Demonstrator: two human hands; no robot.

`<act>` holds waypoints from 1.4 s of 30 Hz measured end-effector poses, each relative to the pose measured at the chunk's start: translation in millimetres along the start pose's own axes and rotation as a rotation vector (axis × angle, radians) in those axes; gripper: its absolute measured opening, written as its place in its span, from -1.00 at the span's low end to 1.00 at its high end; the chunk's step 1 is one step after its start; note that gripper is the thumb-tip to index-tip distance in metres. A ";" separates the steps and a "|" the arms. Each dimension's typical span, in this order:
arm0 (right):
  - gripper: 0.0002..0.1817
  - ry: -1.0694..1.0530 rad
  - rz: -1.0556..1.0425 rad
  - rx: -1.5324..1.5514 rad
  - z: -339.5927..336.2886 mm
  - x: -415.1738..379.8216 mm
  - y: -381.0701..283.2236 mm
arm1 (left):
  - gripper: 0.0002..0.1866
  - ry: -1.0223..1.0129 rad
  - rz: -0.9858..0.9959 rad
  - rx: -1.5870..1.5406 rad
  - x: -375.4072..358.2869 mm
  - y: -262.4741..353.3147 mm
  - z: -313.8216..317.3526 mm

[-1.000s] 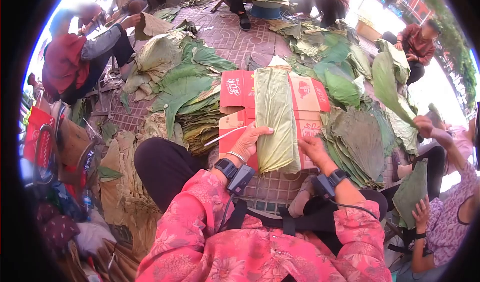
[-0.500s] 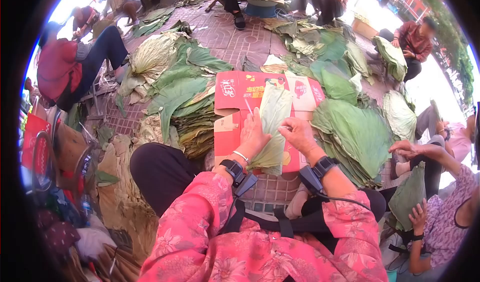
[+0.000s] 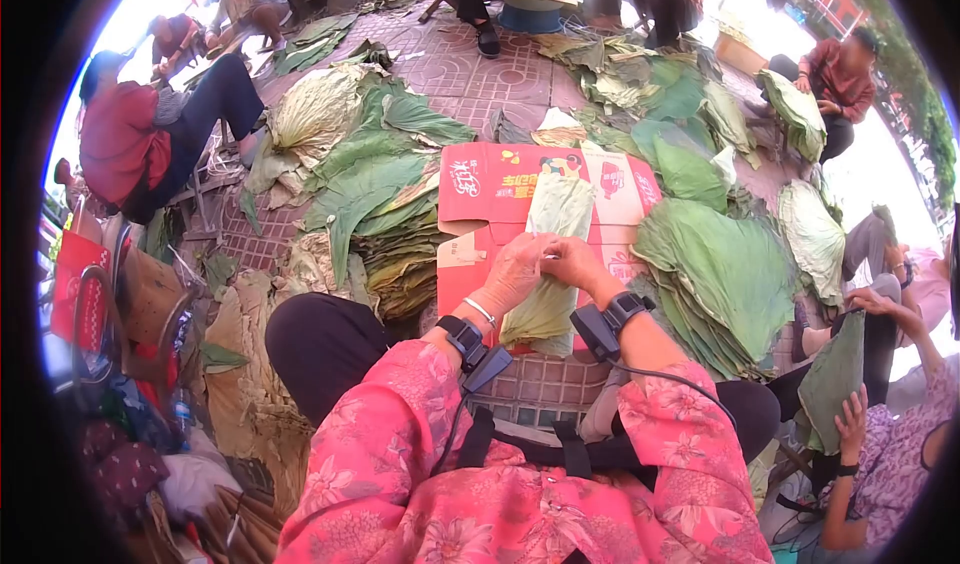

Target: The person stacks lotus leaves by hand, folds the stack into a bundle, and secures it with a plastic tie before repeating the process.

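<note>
A folded bundle of pale green dried leaves [image 3: 560, 207] lies lengthwise on a flattened red carton [image 3: 480, 182] in front of me. My left hand [image 3: 512, 272] and my right hand [image 3: 584, 266] meet over the bundle's middle. Their fingertips are pinched together and touch each other. A small pale end, which looks like part of a thin string, shows by the left fingertips; the fingers hide the rest. What the right fingers pinch is too small to make out. Below the hands, the lower end of the bundle hangs toward the carton's near edge.
A thick stack of green leaves [image 3: 710, 264] lies right of the carton, with another leaf pile [image 3: 400, 264] at its left. Bags [image 3: 85, 284] stand far left. At the right, a person's hand [image 3: 852, 424] holds a leaf [image 3: 832, 384]. Other people sit around the pavement.
My hands have come together over the bundle; before, they were apart, with a thin pale string sticking up from the left fingers. The person at the right has lowered a hand onto their leaf.
</note>
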State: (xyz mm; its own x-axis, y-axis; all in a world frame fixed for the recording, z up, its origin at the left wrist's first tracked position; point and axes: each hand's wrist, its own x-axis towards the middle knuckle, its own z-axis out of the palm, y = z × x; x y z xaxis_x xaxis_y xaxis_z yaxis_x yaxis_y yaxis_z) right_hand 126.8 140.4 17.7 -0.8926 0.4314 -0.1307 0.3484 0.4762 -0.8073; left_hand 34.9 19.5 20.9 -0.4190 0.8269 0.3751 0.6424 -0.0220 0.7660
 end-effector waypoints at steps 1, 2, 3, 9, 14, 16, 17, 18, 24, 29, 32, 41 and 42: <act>-0.88 -0.031 0.003 0.033 0.2 2.1 5.2 | -0.77 -0.014 -0.052 -0.126 2.9 -0.2 5.1; -0.88 -0.060 0.007 0.064 1.1 4.9 14.0 | -0.79 -0.028 -0.102 -0.253 5.1 -0.7 9.5; -0.88 -0.087 0.009 0.094 -1.1 5.9 14.7 | -0.80 -0.034 -0.172 -0.225 5.7 -2.2 13.5; -0.86 -0.165 0.103 0.400 -6.6 8.2 24.8 | -0.84 0.023 -0.324 -0.087 2.2 -7.1 34.6; -0.85 -0.099 0.080 0.181 -34.6 1.5 -2.2 | -0.74 -0.142 -0.475 -0.073 4.3 13.4 21.4; -0.83 -0.095 -0.008 -0.018 -44.7 4.8 -15.2 | -0.73 -0.179 -0.432 -0.010 4.1 15.7 22.0; -0.82 -0.105 -0.063 -0.111 -46.3 7.9 -22.1 | -0.71 -0.197 -0.408 0.024 4.3 16.8 22.6; -0.80 -0.114 -0.120 -0.205 -47.0 9.6 -29.1 | -0.71 -0.148 -0.399 0.046 2.7 6.9 31.2; -0.79 0.174 -0.194 0.478 -55.7 21.2 -57.5 | -0.67 -0.055 -0.372 -0.070 -1.5 -12.1 40.5; -0.61 0.017 -0.515 -0.117 -29.6 27.0 18.8 | -0.70 -0.118 -0.318 -0.036 -2.3 -10.5 33.7; -0.70 0.007 -0.495 -0.172 -23.6 22.0 27.6 | -0.71 -0.114 -0.242 -0.078 -5.0 -23.9 42.3; -0.85 -0.007 -0.109 -0.171 -49.1 -5.1 -6.7 | -0.84 0.000 -0.518 -0.802 0.0 -22.4 28.3; -0.86 0.003 -0.066 -0.076 -47.4 -8.4 -7.0 | -0.84 -0.011 -0.506 -0.805 0.6 -22.3 27.7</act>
State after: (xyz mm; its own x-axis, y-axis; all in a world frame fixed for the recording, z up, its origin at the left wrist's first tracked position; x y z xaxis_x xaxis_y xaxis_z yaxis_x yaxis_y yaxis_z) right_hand 145.5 169.7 51.7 -0.9136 0.3993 -0.0767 0.3095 0.5604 -0.7682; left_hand 38.1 36.1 -10.4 -0.5179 0.8494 -0.1019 -0.2510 -0.0370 0.9673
